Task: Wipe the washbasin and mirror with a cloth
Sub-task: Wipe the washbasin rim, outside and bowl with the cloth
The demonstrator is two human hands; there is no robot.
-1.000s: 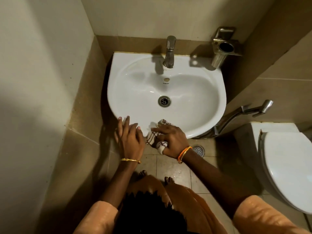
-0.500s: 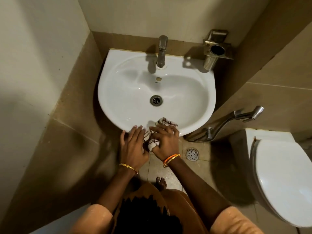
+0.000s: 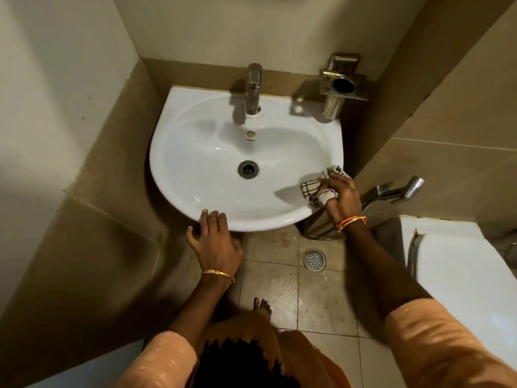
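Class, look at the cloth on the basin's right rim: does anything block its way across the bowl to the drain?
Nothing visible does. The right hand grips the cloth; bare bowl of the basin lies between it and the drain.

Single head cam on me, looking steeply down, close over the basin [image 3: 201, 152] and floor [image 3: 282, 287].

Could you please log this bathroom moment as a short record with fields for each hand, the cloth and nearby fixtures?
left hand: fingers straight, resting on the front rim of the washbasin
right hand: grips the cloth
cloth: checked, bunched, on the basin's right rim
tap: no water seen running
drain: uncovered
holder: metal, on the wall right of the tap
mirror: not in view
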